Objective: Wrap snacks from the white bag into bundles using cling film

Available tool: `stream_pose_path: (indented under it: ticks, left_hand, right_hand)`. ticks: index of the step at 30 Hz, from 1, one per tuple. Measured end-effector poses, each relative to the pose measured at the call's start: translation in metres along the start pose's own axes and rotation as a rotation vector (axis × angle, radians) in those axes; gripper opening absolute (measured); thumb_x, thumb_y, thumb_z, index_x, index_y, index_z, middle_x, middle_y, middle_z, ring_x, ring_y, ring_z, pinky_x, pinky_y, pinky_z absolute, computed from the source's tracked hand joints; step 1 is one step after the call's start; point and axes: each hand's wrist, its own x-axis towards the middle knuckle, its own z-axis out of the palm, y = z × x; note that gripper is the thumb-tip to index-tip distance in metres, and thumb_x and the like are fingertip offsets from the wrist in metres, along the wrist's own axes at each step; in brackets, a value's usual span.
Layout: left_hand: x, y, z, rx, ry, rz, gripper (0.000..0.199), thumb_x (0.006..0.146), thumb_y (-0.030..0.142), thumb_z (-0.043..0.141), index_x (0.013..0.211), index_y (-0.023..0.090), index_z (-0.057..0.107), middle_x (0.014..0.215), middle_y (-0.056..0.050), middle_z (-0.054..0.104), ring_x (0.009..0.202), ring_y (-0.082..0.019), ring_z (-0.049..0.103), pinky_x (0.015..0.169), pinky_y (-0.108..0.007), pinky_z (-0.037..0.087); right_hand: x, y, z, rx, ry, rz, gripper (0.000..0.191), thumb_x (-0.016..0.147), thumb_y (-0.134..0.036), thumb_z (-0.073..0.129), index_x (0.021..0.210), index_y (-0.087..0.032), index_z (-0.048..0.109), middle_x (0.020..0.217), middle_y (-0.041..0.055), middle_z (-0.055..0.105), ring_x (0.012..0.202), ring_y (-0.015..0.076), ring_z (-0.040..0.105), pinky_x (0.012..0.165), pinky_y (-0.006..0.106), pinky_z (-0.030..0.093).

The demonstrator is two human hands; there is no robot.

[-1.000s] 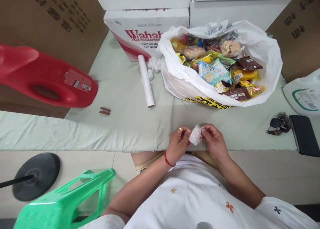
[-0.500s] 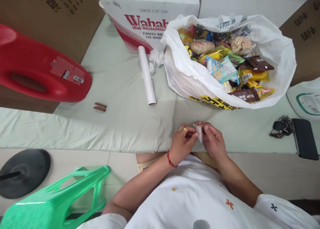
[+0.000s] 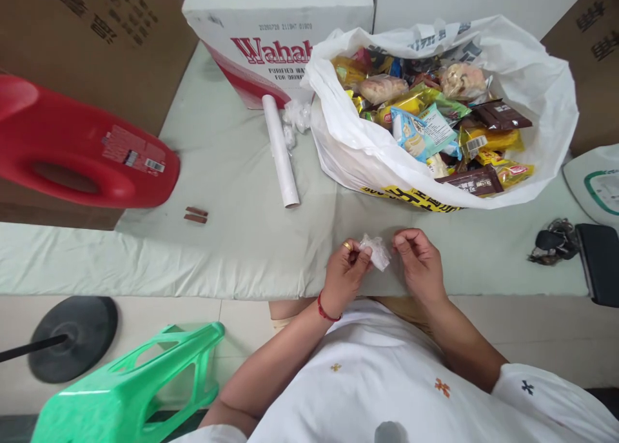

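Over the table's front edge, my left hand pinches a small crumpled clear plastic bag between thumb and fingers. The bag sticks out to the right of the fingertips. Just beside it, my right hand has its thumb and forefinger pressed together, apart from the bag; whether anything is between them is too small to tell. Beyond both hands stands a white carrier bag full of packaged snacks. A white paper roll lies to its left, with crumpled clear plastic next to it.
A red jug stands at the left, near two small brown strips. A Wahaha carton is at the back. Keys, a black phone and a white jug are at the right. A green stool stands lower left.
My right hand has come away from the plastic bag and shifted right. The bag stays in my left hand and now shows wider and more spread out.
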Motion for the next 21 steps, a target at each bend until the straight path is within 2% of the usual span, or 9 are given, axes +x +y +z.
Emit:
stream_pose_path:
  ticks: [3,7,10,12,13,15,18,21]
  left_hand:
    - [0.001,0.001,-0.001,-0.017,0.034,0.019,0.053,0.082,0.071,0.076,0.081,0.022,0.056,0.068,0.003,0.059,0.063,-0.012,0.054,0.065,-0.027,0.045]
    - [0.000,-0.002,0.001,0.047,0.046,0.120,0.047,0.087,0.064,0.076,0.079,0.021,0.057,0.070,0.003,0.053,0.065,-0.012,0.048,0.064,-0.027,0.040]
    - [0.001,-0.002,0.003,0.053,0.049,0.230,0.042,0.087,0.056,0.080,0.077,0.020,0.062,0.096,-0.004,0.060,0.089,-0.016,0.057,0.077,-0.028,0.047]
    - [0.003,-0.001,0.004,-0.084,-0.004,0.204,0.041,0.085,0.055,0.082,0.080,0.020,0.062,0.117,-0.008,0.061,0.109,-0.020,0.060,0.087,-0.031,0.051]
    - [0.005,0.000,0.005,-0.180,-0.041,0.154,0.042,0.082,0.055,0.085,0.084,0.021,0.060,0.123,-0.008,0.061,0.113,-0.021,0.061,0.089,-0.032,0.053]
    - [0.008,0.001,0.008,-0.323,-0.069,0.042,0.049,0.075,0.050,0.092,0.093,0.023,0.055,0.124,-0.006,0.063,0.102,-0.018,0.065,0.082,-0.031,0.055]
    - [0.014,0.002,0.011,-0.313,-0.007,-0.067,0.062,0.064,0.040,0.099,0.106,0.024,0.057,0.104,-0.001,0.067,0.073,-0.010,0.059,0.062,-0.023,0.048]
    - [0.019,0.001,0.013,-0.227,-0.015,-0.095,0.051,0.066,0.045,0.096,0.097,0.019,0.065,0.083,0.002,0.065,0.066,-0.009,0.054,0.059,-0.022,0.042]
  right_hand:
    - [0.005,-0.001,-0.009,0.012,-0.025,0.025,0.032,0.098,-0.054,0.067,0.090,-0.024,0.066,0.085,0.0012,0.066,0.075,0.0156,0.058,0.071,0.029,0.049]
    - [0.006,-0.006,-0.009,-0.063,-0.201,-0.010,0.032,0.094,-0.056,0.072,0.096,-0.024,0.073,0.093,0.0040,0.067,0.082,0.0172,0.061,0.074,0.030,0.051]
    - [0.006,-0.008,-0.003,-0.032,-0.216,-0.066,0.028,0.090,-0.052,0.077,0.088,-0.024,0.075,0.092,0.0034,0.065,0.085,0.0168,0.061,0.074,0.029,0.051]
    - [0.007,-0.008,0.000,0.018,-0.182,-0.031,0.028,0.091,-0.052,0.075,0.088,-0.024,0.073,0.088,0.0019,0.065,0.080,0.0155,0.060,0.071,0.028,0.050]
    - [0.007,-0.008,0.000,0.041,-0.172,-0.001,0.029,0.091,-0.052,0.075,0.089,-0.024,0.072,0.085,0.0011,0.066,0.076,0.0149,0.059,0.069,0.027,0.049]
    - [0.009,-0.006,-0.001,0.066,-0.168,0.054,0.032,0.091,-0.055,0.073,0.090,-0.023,0.071,0.079,-0.0002,0.066,0.069,0.0140,0.056,0.064,0.026,0.047]
    - [0.013,-0.005,-0.005,0.032,-0.151,0.069,0.034,0.092,-0.057,0.071,0.090,-0.022,0.069,0.073,-0.0018,0.062,0.063,0.0129,0.050,0.058,0.025,0.041]
    - [0.015,-0.004,-0.014,-0.035,-0.127,0.041,0.031,0.094,-0.053,0.070,0.091,-0.022,0.069,0.073,-0.0024,0.060,0.064,0.0125,0.049,0.060,0.026,0.040]
